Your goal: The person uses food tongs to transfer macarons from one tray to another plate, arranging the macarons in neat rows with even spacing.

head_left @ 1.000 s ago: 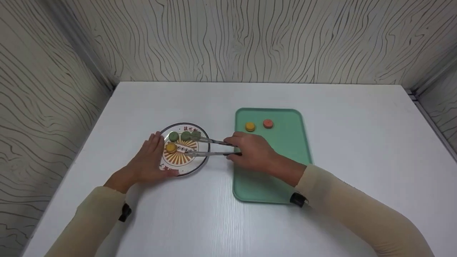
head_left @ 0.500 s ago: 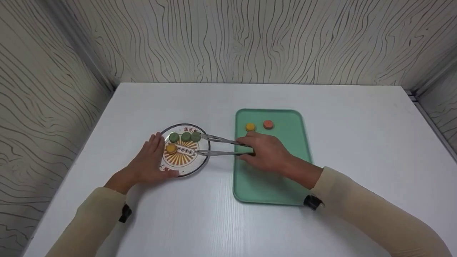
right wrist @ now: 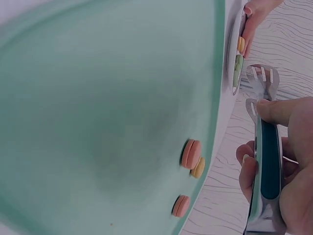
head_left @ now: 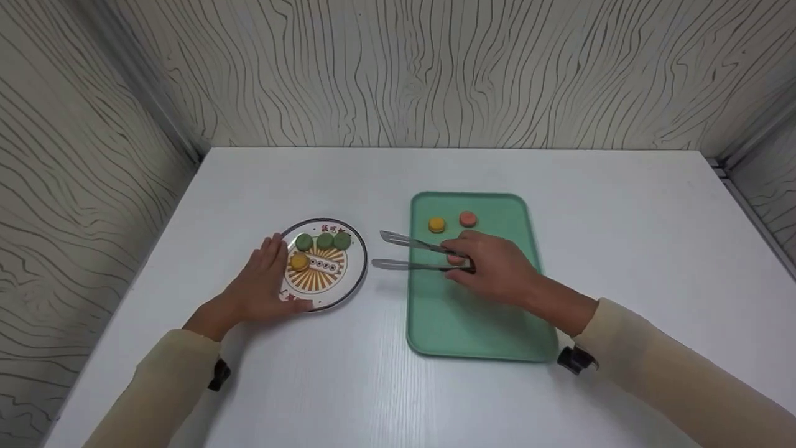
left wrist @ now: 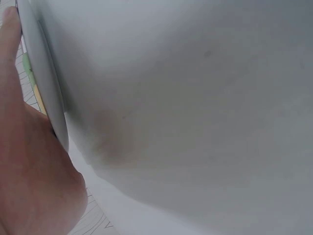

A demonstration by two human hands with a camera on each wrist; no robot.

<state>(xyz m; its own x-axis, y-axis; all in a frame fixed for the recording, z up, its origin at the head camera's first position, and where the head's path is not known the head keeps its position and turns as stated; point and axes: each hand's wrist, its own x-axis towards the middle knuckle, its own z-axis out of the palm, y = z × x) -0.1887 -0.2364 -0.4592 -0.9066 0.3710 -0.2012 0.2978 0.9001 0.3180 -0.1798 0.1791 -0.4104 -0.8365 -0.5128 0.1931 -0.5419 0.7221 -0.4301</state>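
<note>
My left hand [head_left: 258, 283] rests against the left rim of a round patterned plate [head_left: 348, 280], fingers straight and thumb at its front edge. On the plate sit three green macarons [head_left: 325, 241] in a row and a yellow macaron [head_left: 300, 261]. My right hand [head_left: 500, 267] grips metal tongs [right wrist: 269, 161] above the green tray [head_left: 460, 330]. The tongs' arms are spread apart, nothing between their tips, which point left toward the plate. On the tray lie a yellow macaron [head_left: 436, 224], a pink macaron [head_left: 467, 219] and another pink macaron [right wrist: 191, 154], partly hidden behind the tongs in the head view.
The white table [head_left: 348, 386] carries the plate on the left and the tray on the right, with a narrow strip between them. A wood-patterned wall [head_left: 398, 74] stands behind, and another panel [head_left: 74, 186] rises at the left.
My right hand has drawn the tongs rightward, away from the plate to over the tray. The rightmost green macaron, first between the tongs' tips, now stands free on the plate. My left hand stays put.
</note>
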